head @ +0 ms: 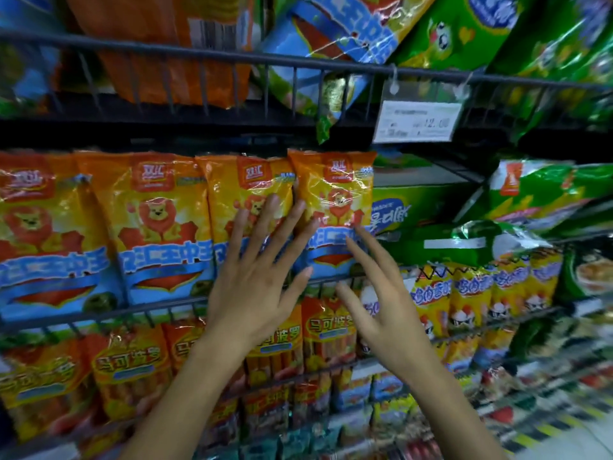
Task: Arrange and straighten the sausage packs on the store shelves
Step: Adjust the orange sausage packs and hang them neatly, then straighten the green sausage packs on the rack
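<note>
We see a row of tall orange sausage packs with a lion picture standing upright on the middle shelf, behind a low wire rail [99,315]. The end pack [333,207] is the rightmost of the row, and its long axis runs up and down, leaning only slightly. Its left edge sits in front of the next pack [238,200], overlapping it.

Our left hand [255,277] lies flat with fingers straight and spread; the fingertips rest across the seam between the next pack and the end pack. Our right hand [381,303] is also spread, fingers straight, holding nothing; its fingertips reach the lower right part of the end pack, though we cannot tell whether they touch it. So the end pack lies straight ahead of both hands and just above them, bracketed between the two sets of fingers. The left hand seems nearer its face; the right is nearer its free right edge.

We judge that the coming move is a sideways squeeze or nudge to square the end pack with the row.

To the right of the end pack there is a gap, then green packs [428,207] lying tilted. Above, a price tag [418,121] hangs from the upper shelf rail. Below, smaller orange packs [328,330] stand in rows.
</note>
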